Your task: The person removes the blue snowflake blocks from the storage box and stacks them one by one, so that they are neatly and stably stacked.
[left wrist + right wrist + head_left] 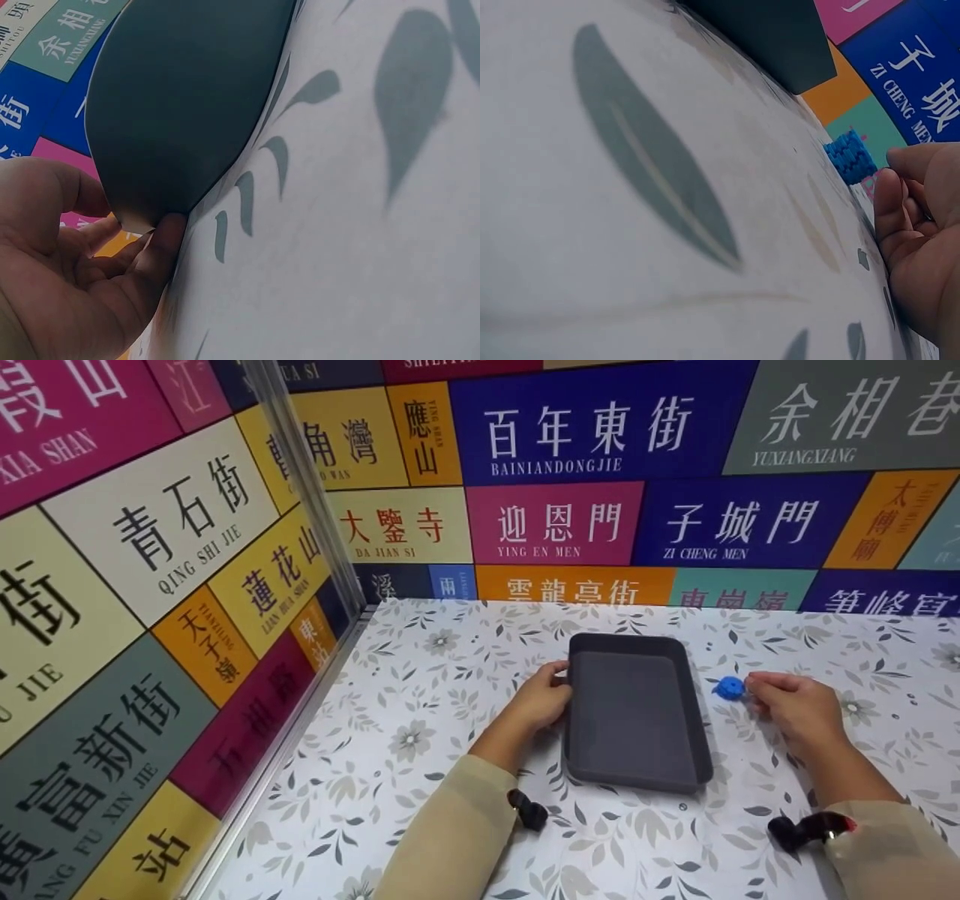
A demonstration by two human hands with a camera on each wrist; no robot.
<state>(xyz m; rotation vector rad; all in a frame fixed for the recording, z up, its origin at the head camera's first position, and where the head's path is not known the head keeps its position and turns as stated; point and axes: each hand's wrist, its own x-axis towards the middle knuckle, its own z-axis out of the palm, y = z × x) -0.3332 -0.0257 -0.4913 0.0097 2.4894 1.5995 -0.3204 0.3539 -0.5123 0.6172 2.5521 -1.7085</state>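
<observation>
My left hand [546,696] holds the left side of a dark grey rectangular tray [637,712], which lies on the tablecloth. In the left wrist view the thumb [171,232] and fingers meet at the tray's edge, and the tray's outer wall [187,97] fills the top. Off the tray's right side, my right hand [802,705] pinches at the right end of a small blue braided thing [729,688]. Seen from the right wrist, the blue braided thing [850,157] has a thick woven texture and sits just beyond the thumb and forefinger tips.
A white tablecloth [412,795] with grey leaves and flowers covers the table. Behind it stands a wall of coloured sign panels [555,521], and another sign wall [150,585] runs along the left. Each wrist wears a small black camera [531,812].
</observation>
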